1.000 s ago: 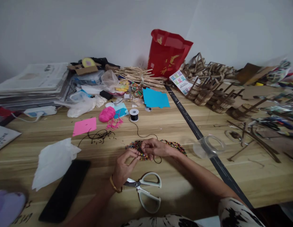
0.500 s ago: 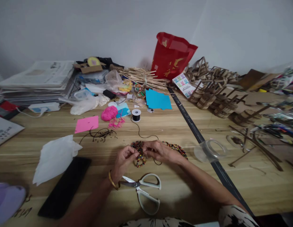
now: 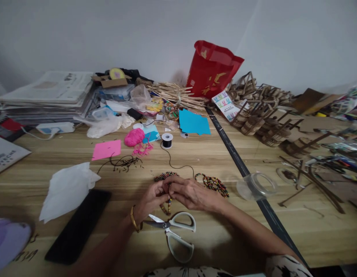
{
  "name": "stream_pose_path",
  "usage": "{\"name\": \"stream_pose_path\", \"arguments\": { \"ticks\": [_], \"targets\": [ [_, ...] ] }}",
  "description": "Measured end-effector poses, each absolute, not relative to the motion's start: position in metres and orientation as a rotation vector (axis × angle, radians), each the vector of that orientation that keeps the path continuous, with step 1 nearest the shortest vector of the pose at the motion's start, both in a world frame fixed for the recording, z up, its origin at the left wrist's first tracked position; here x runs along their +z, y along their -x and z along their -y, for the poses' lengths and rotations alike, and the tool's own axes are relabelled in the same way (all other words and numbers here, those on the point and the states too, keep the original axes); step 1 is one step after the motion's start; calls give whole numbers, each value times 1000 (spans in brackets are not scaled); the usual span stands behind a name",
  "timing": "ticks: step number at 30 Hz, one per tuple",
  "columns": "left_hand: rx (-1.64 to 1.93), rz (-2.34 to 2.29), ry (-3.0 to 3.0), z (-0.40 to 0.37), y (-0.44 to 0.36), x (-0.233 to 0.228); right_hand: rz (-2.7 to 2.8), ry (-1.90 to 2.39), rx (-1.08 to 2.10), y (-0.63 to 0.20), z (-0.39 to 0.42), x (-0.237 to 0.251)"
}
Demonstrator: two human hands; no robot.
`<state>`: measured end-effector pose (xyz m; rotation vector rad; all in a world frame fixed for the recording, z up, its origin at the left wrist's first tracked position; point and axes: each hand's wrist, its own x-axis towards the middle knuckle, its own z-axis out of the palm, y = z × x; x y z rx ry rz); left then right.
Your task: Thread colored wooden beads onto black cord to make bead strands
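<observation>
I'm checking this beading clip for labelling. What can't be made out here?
- Head view: the left hand and right hand cover most of the bead strand; any knot is hidden.
- Black cord: its end vanishes under the fingers.
- Purple object: cut off by the left edge.
- Card: print too small.

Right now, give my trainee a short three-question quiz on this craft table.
1. True or false: the scissors lie open on the table, nearer the person than the hands.
2. What do the left hand and right hand hold between them?
A. bead string
B. pink paper
C. tape roll
3. Where does the black cord lead back to?

Key: 1 true; 2 A; 3 the small spool.
</observation>
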<state>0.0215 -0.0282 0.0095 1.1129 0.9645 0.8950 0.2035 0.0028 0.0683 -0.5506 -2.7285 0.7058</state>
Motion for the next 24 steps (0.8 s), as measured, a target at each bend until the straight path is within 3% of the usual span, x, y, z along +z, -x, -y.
{"name": "stream_pose_path", "arguments": {
  "ticks": [13, 24],
  "targets": [
    [875, -1036, -1130, 25, -21, 1, 2734, 791, 577, -197, 1, 56],
    [903, -1136, -1242, 24, -21, -2, 2603, 880, 698, -201, -5, 47]
  ]
}}
